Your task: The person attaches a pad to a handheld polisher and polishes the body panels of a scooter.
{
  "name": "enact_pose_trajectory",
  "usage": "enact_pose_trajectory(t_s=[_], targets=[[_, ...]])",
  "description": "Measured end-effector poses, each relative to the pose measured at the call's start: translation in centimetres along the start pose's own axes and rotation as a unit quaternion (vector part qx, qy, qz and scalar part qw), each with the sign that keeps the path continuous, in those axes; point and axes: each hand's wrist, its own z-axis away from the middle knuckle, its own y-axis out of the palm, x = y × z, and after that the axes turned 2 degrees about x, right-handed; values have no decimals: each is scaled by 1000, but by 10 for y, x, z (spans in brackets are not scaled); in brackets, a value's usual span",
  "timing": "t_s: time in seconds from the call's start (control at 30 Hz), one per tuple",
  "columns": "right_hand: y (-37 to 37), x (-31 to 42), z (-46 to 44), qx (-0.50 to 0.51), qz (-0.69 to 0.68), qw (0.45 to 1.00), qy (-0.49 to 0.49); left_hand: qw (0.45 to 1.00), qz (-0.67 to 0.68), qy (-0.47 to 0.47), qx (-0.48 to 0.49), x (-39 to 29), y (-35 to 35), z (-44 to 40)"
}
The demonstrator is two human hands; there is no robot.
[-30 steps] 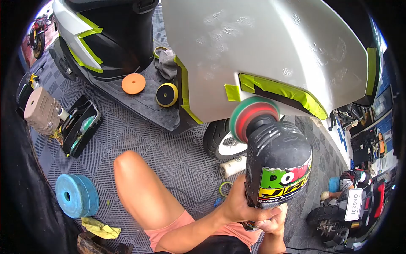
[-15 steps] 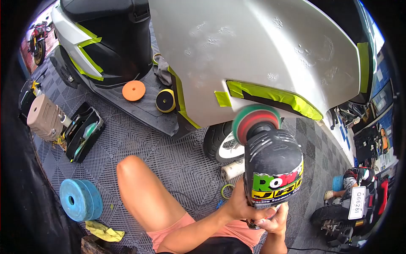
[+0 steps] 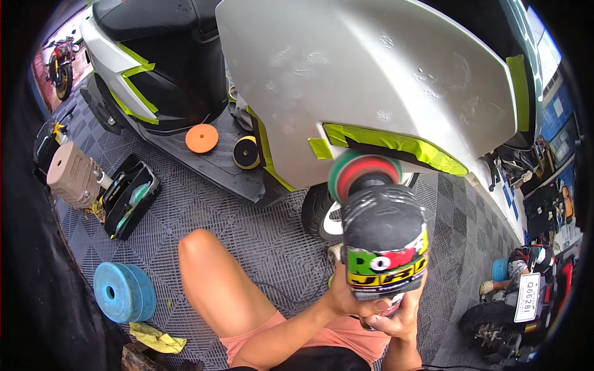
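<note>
A black polishing machine [image 3: 387, 219] with colourful stickers is held up in both hands. Its red and green pad [image 3: 346, 170] meets the lower edge of a silver scooter panel [image 3: 371, 80], blurred as if spinning. My left hand [image 3: 348, 295] wraps the machine's rear end from the left, partly hidden behind the body. On the right, my right hand [image 3: 402, 316] is closed around the same rear part, its thumb showing. Whitish smears of compound mark the panel. Green masking tape [image 3: 396, 145] borders the recess just above the pad.
An orange pad [image 3: 202, 138] and a yellow-black pad [image 3: 246, 152] lie on the scooter's footboard. A black case [image 3: 130, 196], blue spool-like stool [image 3: 124, 292] and yellow cloth [image 3: 158, 338] are on the left floor. Another person [image 3: 526, 263] sits by a motorcycle [image 3: 495, 321] on the right.
The polisher and both hands have shifted slightly left along the panel's lower edge. The camera view has also moved a little. Both hands keep their hold.
</note>
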Motion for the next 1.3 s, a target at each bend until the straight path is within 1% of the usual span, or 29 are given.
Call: enact_pose_trajectory(t_s=[0.03,0.07,0.1,0.17,0.2,0.23,0.27,0.3,0.37,0.4,0.43,0.47,0.5,0.57,0.6,0.67,0.7,0.8,0.83,0.93,1.0,1.03,1.1,1.13,1.17,1.2,1.23,1.27,1.3], targets=[[-1,-1,-3,12,28,999,-24,996,88,-22,-14,1,2,0],[1,-4,-3,5,14,999,-31,999,47,-24,-7,4,-2,1],[-2,-4,-1,17,25,999,-32,999,-43,0,13,7,-2,4],[-6,-7,8,27,-20,999,21,986,-160,39,29,13,-1,8],[-5,-9,13,33,-82,993,73,996,-82,18,15,8,2,3],[-4,-10,15,16,-84,994,64,1000,-1,-1,-2,4,5,-1],[-3,-8,16,-2,-55,996,70,997,78,-16,-22,0,9,-6],[0,-2,15,-22,-27,996,76,997,73,-24,-20,5,5,-4],[5,-7,17,-12,-57,993,104,988,147,-43,-37,16,2,5],[8,-9,18,-8,-72,990,118,989,142,-33,-26,20,-1,4],[7,-8,16,-21,-60,993,102,990,138,-23,-16,24,-4,3],[7,-7,14,-32,-47,995,87,987,155,-22,-37,26,1,6],[3,-6,15,-28,-34,994,97,986,151,-40,-55,12,7,2],[0,-8,21,-31,-20,994,104,995,101,-22,7,35,0,4],[1,-9,23,-39,-17,994,101,994,107,-31,-6,29,4,2],[2,-8,20,-36,-2,995,89,990,133,-35,-1,40,-2,9],[-2,-17,15,27,49,997,-53,988,146,-38,2,44,-5,12],[6,-19,8,31,33,998,-48,991,131,-26,21,50,-24,19],[4,-14,3,45,42,998,-28,992,122,-21,25,52,-27,20],[0,-13,13,12,-22,995,97,994,103,-20,25,55,-19,16],[0,-15,14,-28,-30,997,61,997,56,-30,44,56,-11,14],[-3,-14,16,-41,-1,998,56,997,35,-36,55,61,-11,15],[1,-10,15,-61,0,997,56,991,-24,-96,88,80,-31,30],[9,-17,21,-70,-27,995,61,984,-53,-129,108,90,-42,40],[7,-20,19,-44,-9,998,35,975,-82,-161,130,87,-47,39],[6,-23,17,-18,8,1000,7,979,-42,-172,101,81,-47,43],[6,-24,8,-12,-11,1000,-12,981,-2,-180,70,65,-42,38],[8,-26,1,-6,-30,999,-30,989,35,-134,50,36,-28,15],[6,-29,0,6,-4,999,-39,993,71,-86,34,6,-13,-7]])
